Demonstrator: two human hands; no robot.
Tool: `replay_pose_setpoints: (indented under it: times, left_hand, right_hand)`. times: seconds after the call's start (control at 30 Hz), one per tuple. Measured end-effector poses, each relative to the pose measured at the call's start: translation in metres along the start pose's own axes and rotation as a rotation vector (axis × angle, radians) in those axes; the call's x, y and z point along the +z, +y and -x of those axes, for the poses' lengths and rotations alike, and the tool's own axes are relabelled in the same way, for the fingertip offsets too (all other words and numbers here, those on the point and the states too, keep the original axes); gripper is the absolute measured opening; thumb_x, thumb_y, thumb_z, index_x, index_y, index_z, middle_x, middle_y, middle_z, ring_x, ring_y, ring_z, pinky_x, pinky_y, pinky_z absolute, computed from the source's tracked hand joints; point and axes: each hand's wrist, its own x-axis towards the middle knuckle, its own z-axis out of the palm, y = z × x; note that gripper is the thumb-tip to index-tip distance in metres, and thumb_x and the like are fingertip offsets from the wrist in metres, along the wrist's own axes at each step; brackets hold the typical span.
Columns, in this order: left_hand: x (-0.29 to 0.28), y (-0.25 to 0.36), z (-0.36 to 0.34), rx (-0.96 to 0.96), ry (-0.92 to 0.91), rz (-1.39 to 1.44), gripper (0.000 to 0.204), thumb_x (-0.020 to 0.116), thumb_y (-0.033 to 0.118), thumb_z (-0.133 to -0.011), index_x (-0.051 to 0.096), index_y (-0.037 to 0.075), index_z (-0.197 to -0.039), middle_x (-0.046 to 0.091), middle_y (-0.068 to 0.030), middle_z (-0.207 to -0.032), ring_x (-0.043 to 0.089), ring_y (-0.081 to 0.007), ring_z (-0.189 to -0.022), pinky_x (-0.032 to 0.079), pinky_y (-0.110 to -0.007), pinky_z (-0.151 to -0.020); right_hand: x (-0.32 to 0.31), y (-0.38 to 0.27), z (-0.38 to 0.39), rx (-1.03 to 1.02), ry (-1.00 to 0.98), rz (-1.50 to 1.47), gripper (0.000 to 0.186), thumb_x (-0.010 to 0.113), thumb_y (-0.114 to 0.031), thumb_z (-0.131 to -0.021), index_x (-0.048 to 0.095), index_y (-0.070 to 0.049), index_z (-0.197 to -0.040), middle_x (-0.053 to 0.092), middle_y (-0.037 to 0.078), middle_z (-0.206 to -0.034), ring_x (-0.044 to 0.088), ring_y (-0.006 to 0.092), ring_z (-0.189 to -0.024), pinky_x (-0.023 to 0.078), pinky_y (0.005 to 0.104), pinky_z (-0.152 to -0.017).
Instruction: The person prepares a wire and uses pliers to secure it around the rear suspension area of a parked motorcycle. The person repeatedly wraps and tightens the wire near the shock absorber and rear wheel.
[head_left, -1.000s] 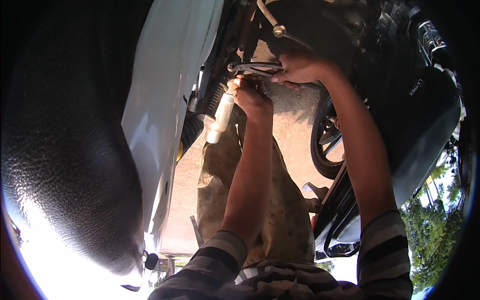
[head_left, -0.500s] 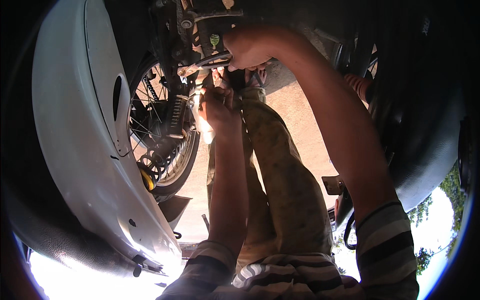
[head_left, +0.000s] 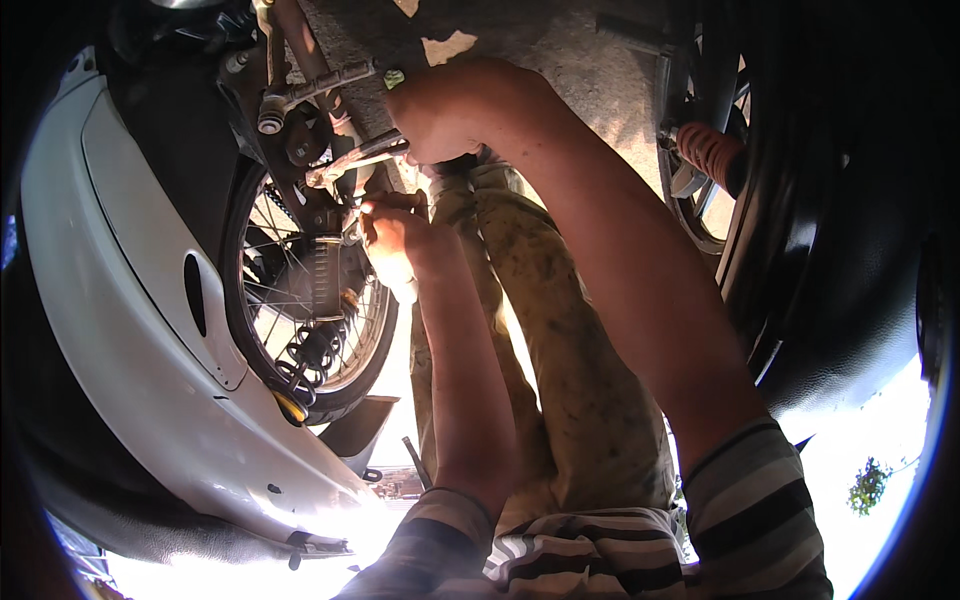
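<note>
Overhead, in the head view, both bare hands work at the wheel hub of a white motorcycle. The right hand (head_left: pixel 450 115) is closed in a fist-like grip around the end of a metal wrench (head_left: pixel 355 158), whose shaft runs leftward and slightly down toward the hub area. The left hand (head_left: pixel 388 240) sits just below it, fingers curled shut and pinched on a small part right at the axle (head_left: pixel 335 232); what exactly lies between those fingers is too small to tell. The two hands are near each other, the right above the left.

Left of the hands stands the spoked wheel (head_left: pixel 300 310), dark tyre around it, with a coiled spring (head_left: pixel 305 355) and a yellow bit showing low among the spokes. A white fender panel (head_left: pixel 140 330) curves around the wheel on its left side and carries a dark oval slot. Above the axle a metal lever arm (head_left: pixel 315 88) sticks out from the frame.

Both forearms come up from the lower edge out of striped sleeves (head_left: pixel 760 510). Between them lie the person's legs in stained khaki trousers (head_left: pixel 560 330). On the right, a second dark vehicle (head_left: pixel 840 260) stands close, with a reddish shock spring (head_left: pixel 708 150) showing near its wheel. Sandy ground (head_left: pixel 590 70) lies beyond the hands.
</note>
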Motion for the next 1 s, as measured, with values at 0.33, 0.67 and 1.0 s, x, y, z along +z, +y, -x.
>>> replay_pose_setpoints:
  times: [0.33, 0.67, 1.0]
  left_hand:
    - [-0.001, 0.018, 0.002, -0.18, -0.085, 0.514, 0.016, 0.05, 0.014, -0.103, 0.063, 0.006, -0.097, 0.067, -0.0047, -0.085, 0.064, -0.02, -0.077, 0.059, -0.035, -0.08]
    - [-0.018, 0.06, 0.005, -0.713, -0.349, 1.241, 0.031, 0.04, 0.015, -0.109, 0.061, -0.003, -0.122, 0.07, -0.0152, -0.119, 0.069, -0.0256, -0.112, 0.057, -0.041, -0.103]
    - [-0.003, 0.097, -0.024, -0.874, -0.238, 1.697, 0.035, 0.037, 0.018, -0.109, 0.064, -0.003, -0.121, 0.075, -0.0121, -0.109, 0.073, -0.0259, -0.104, 0.063, -0.039, -0.094]
  right_hand:
    - [0.033, 0.02, -0.015, -0.028, 0.003, -0.098, 0.035, 0.075, -0.031, -0.092, 0.071, 0.003, -0.091, 0.072, 0.019, -0.083, 0.073, 0.0328, -0.08, 0.056, 0.0454, -0.072]
    - [0.134, 0.048, -0.046, -0.204, 0.308, -0.241, 0.035, 0.072, -0.033, -0.094, 0.069, -0.007, -0.117, 0.072, 0.019, -0.093, 0.07, 0.0381, -0.091, 0.054, 0.046, -0.077]
    - [0.128, 0.059, -0.067, -0.329, 0.243, -0.34, 0.03, 0.067, -0.032, -0.099, 0.069, -0.004, -0.111, 0.068, 0.013, -0.075, 0.068, 0.0279, -0.072, 0.053, 0.0421, -0.071]
